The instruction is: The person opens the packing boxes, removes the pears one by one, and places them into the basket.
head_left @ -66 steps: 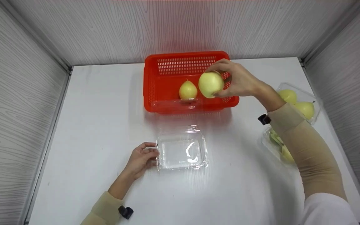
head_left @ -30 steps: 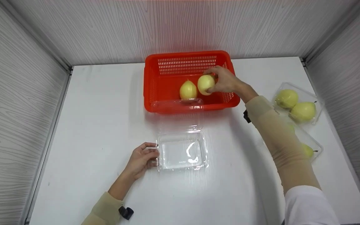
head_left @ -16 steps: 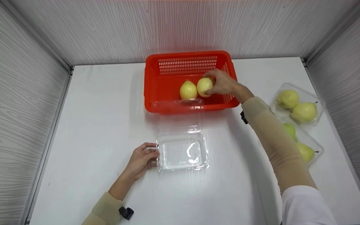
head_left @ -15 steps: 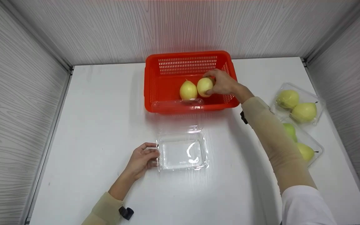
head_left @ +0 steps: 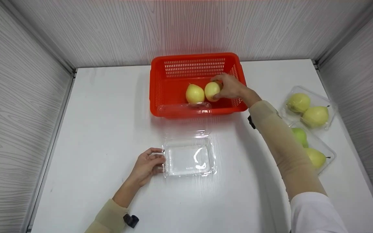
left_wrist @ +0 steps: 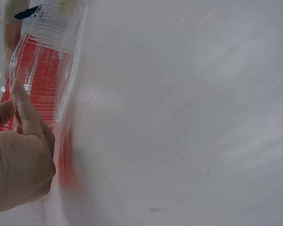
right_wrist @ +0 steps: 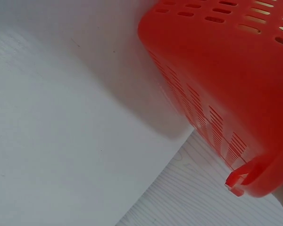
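My right hand [head_left: 230,86] grips a yellow pear [head_left: 211,90] low inside the red basket [head_left: 156,87], its fingers around the far side and the thumb on the near side. Right beside it, a second pear [head_left: 194,94] rests in the basket with its stem tilted left. In front lies a clear plastic clamshell box [head_left: 188,161], its lid folded back against the basket's near wall. My left hand [head_left: 146,166] pinches the box's left rim; the left wrist view shows its fingers [left_wrist: 26,110] at that edge. In the right wrist view, the basket wall [right_wrist: 217,61] hides the right hand's fingers.
Two more clear boxes stand on the right of the white table [head_left: 102,129], each with two pears, such as this far pear [head_left: 315,116] and this near pear [head_left: 316,158]. My right forearm partly covers the nearer box. Wood-grain panels [head_left: 193,29] enclose the back and sides.
My right hand has lowered the pear from above the basket's right side down and slightly left beside the other pear, whose stem has tipped left. My left hand stays at the box.
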Tool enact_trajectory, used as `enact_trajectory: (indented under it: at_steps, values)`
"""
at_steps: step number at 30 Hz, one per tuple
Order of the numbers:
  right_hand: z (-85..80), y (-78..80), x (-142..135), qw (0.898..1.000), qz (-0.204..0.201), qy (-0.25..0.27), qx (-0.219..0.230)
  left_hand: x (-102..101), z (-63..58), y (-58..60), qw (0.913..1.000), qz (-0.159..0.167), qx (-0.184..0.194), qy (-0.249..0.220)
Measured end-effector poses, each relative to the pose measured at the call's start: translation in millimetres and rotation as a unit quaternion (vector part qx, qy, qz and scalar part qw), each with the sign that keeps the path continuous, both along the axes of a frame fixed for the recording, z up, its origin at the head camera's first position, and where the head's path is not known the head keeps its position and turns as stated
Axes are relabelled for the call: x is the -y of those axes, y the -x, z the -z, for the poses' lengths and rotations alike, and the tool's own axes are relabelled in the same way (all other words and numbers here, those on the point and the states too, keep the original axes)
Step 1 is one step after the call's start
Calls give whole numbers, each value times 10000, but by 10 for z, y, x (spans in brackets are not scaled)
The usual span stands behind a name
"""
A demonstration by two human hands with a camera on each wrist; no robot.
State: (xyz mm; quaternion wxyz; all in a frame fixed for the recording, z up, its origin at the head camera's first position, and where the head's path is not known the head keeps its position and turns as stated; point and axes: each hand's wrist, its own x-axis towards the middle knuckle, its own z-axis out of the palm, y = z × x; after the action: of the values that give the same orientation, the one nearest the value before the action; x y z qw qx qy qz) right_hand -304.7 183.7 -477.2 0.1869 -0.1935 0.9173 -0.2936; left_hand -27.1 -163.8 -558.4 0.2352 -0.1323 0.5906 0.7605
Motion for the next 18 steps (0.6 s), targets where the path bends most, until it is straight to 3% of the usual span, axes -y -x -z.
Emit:
enact_trajectory:
  at_steps: [18]
  values:
    - [62,-12,12,9999,-114,-68,54,3,4,0,9999,-14,-39,-97]
